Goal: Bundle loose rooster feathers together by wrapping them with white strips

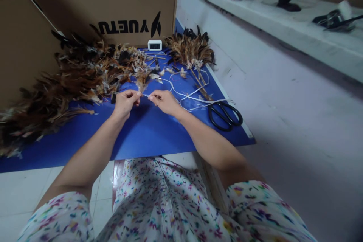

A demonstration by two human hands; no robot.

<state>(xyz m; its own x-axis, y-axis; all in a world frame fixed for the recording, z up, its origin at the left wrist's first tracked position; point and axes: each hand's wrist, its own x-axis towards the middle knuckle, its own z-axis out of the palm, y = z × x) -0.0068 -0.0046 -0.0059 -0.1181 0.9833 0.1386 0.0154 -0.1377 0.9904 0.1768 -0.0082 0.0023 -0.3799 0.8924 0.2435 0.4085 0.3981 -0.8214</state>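
String (145,95) spans the short gap between the left hand (124,102) and right hand (164,101), its held stretch running side to side. Both hands' fingers pinch it, equally near. A feather tuft (141,82) stands just beyond the left fingers; whether they grip it too, I cannot tell. Slack string loops over the table (159,136) beyond and right of the right fingers, toward the scissors (228,118). Feathers (82,79) heap left of and beyond the left fingers; table surface stretches from beneath the hands to its near edge, giving room toward the body.
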